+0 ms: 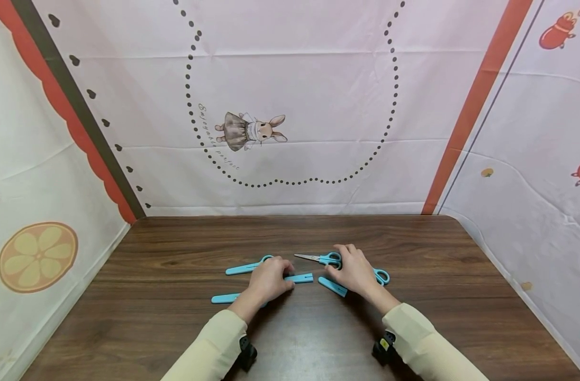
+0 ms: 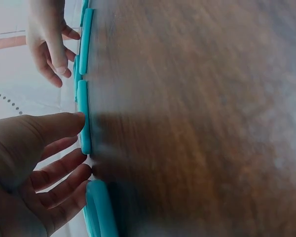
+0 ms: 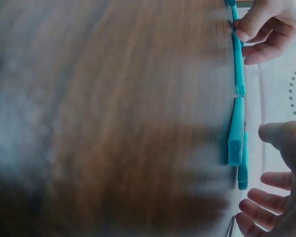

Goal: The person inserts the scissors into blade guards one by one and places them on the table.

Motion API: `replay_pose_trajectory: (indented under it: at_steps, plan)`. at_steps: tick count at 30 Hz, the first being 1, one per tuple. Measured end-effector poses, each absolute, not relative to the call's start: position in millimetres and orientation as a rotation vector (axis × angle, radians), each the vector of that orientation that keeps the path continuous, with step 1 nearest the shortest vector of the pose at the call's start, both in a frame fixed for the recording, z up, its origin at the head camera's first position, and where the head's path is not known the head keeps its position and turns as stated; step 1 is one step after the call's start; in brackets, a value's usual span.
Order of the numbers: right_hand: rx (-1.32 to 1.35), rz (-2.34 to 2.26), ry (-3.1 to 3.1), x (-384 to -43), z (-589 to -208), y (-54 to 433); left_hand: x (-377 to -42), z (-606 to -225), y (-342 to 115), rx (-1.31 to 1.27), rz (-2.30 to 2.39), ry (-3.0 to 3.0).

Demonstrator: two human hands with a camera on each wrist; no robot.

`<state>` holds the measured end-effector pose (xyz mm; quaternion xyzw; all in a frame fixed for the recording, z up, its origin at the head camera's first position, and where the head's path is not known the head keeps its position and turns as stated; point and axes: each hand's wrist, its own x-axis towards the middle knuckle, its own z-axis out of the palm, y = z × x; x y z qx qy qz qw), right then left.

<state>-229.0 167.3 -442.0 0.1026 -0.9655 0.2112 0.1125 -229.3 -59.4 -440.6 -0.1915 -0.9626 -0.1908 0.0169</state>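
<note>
My left hand pinches a light-blue blade cover between thumb and fingers, low over the table. In the left wrist view the thumb lies against the near side of that cover. My right hand has its fingers spread beside the handle of a pair of blue scissors, whose bare blades point left. From the right wrist view, its thumb and fingers look apart from the scissors handle. A second loose cover lies just in front of the right hand.
Another scissors handle shows beyond the right wrist. Two covered blue scissors lie at the left, one farther back and one nearer, partly hidden by the left arm. The brown table meets printed cloth walls.
</note>
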Motion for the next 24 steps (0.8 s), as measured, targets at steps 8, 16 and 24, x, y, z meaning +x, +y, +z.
replay_pose_trajectory:
  at_steps: [8,16,24]
  plan:
    - [0.288,0.605,-2.845,-228.2,-443.9,166.6,-230.4,-441.0,-55.1,-0.595,-0.584,-3.016]
    - [0.266,0.588,-2.862,-230.4,-445.3,164.1,-232.7,-443.1,-54.1,-0.596,-0.561,-3.004]
    - [0.209,0.496,-2.929,-233.2,-442.3,157.9,-231.9,-441.5,-53.0,-0.580,-0.571,-3.008]
